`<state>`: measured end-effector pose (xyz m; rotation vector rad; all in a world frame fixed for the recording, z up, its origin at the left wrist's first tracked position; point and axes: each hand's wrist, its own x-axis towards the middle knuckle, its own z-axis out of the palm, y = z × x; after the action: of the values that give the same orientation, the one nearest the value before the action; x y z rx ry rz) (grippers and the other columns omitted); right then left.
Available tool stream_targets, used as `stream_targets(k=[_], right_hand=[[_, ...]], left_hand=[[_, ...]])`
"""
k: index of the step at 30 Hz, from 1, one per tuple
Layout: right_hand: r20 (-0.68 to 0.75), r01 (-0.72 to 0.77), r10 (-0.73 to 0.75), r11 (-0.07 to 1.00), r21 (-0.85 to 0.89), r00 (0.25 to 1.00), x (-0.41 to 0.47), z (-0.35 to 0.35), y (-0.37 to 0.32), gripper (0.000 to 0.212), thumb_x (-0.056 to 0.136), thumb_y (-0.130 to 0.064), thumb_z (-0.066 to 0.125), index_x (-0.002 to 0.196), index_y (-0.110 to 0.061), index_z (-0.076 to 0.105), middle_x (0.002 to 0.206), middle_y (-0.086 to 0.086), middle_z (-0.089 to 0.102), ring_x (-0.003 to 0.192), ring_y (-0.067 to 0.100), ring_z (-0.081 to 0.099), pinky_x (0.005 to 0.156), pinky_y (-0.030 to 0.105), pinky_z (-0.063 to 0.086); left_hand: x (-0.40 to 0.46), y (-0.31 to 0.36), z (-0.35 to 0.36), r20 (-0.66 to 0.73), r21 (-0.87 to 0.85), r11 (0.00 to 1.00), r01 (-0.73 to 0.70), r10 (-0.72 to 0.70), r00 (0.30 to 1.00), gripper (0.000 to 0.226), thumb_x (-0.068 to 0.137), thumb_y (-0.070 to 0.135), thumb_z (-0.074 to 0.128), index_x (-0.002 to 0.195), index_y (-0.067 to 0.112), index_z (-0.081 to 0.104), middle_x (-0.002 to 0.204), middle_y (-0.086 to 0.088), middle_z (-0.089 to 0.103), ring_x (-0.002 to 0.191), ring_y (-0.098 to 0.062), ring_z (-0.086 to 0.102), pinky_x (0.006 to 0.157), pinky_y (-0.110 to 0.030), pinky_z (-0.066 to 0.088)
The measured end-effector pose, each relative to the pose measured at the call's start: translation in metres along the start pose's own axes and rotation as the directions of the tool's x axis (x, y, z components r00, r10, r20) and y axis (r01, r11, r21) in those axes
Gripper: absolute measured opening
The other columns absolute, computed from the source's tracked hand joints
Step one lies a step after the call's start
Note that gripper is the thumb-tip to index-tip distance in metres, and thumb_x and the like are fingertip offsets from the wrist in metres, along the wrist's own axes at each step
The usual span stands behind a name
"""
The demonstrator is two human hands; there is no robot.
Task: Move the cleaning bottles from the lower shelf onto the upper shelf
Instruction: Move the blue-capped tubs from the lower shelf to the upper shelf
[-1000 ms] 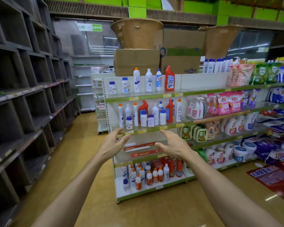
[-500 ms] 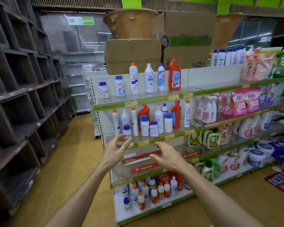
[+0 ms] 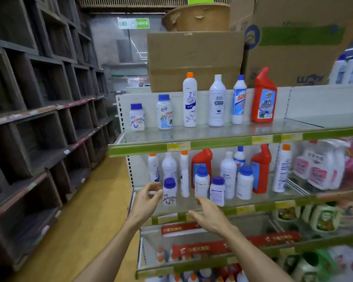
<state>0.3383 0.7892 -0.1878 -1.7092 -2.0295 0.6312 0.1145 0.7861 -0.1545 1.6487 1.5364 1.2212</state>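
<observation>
The lower shelf (image 3: 253, 208) carries several cleaning bottles: white ones with orange or blue caps and two red ones (image 3: 260, 169). At its front left stands a small white bottle with a blue cap (image 3: 169, 191). My left hand (image 3: 146, 198) is open just left of that bottle, fingers curled toward it, not gripping. My right hand (image 3: 209, 215) is open at the shelf's front edge, below another blue-capped bottle (image 3: 201, 183). The upper shelf (image 3: 212, 144) holds a row of several bottles, among them a red one (image 3: 263, 97).
Cardboard boxes (image 3: 194, 58) sit on top of the shelving unit. Dark empty wooden cubbies (image 3: 39, 119) line the left side of the yellow-floored aisle (image 3: 86, 231). Spray bottles and pink pouches (image 3: 322, 167) fill the shelves to the right. More small bottles stand on the bottom shelf.
I have come much closer to the shelves. Both hands have reached forward to the lower shelf, the left one arriving beside the small blue-capped bottle.
</observation>
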Motion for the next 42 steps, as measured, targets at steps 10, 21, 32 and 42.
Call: stream_targets(k=[10, 21, 32, 42], right_hand=[[-0.087, 0.092, -0.083, 0.990, 0.107, 0.993, 0.124, 0.084, 0.054, 0.071, 0.094, -0.045, 0.061, 0.153, -0.019, 0.031, 0.155, 0.002, 0.042, 0.140, 0.016, 0.041, 0.116, 0.038, 0.037], [-0.214, 0.169, -0.121, 0.959, 0.225, 0.969, 0.162, 0.123, 0.071, 0.078, 0.091, -0.043, 0.066, 0.154, -0.020, 0.028, 0.157, 0.004, 0.039, 0.139, 0.018, 0.043, 0.114, 0.043, 0.041], [-0.278, 0.302, -0.161, 0.740, 0.601, 0.947, 0.145, 0.107, 0.056, 0.047, 0.082, -0.029, 0.082, 0.115, -0.042, 0.051, 0.119, -0.024, 0.063, 0.100, -0.017, 0.062, 0.086, 0.011, 0.050], [-0.328, 0.375, -0.188, 0.562, 0.737, 0.926, 0.094, 0.043, 0.011, 0.037, 0.087, -0.039, 0.067, 0.117, -0.016, 0.066, 0.105, 0.001, 0.077, 0.098, 0.013, 0.073, 0.081, 0.026, 0.056]], left_hand=[[0.116, -0.109, 0.072, 0.026, -0.006, 1.000, 0.018, -0.018, 1.000, 0.056, 0.091, 0.037, 0.067, 0.140, 0.021, 0.046, 0.142, -0.003, 0.051, 0.124, -0.020, 0.054, 0.098, -0.040, 0.053], [0.160, -0.138, 0.104, -0.022, 0.073, 0.992, -0.099, 0.100, 0.995, 0.043, 0.095, 0.030, 0.062, 0.134, 0.019, 0.050, 0.123, -0.005, 0.057, 0.103, -0.021, 0.058, 0.083, -0.035, 0.056], [0.133, -0.103, 0.099, -0.077, -0.511, 0.855, -0.086, 0.054, 0.996, 0.028, 0.090, 0.030, 0.070, 0.114, 0.015, 0.068, 0.112, -0.001, 0.071, 0.095, -0.006, 0.066, 0.066, -0.008, 0.050], [0.108, -0.018, 0.070, -0.015, -0.584, 0.795, -0.167, 0.195, 0.981, 0.023, 0.099, 0.039, 0.053, 0.107, 0.030, 0.072, 0.109, -0.004, 0.073, 0.100, -0.023, 0.065, 0.098, -0.049, 0.049]])
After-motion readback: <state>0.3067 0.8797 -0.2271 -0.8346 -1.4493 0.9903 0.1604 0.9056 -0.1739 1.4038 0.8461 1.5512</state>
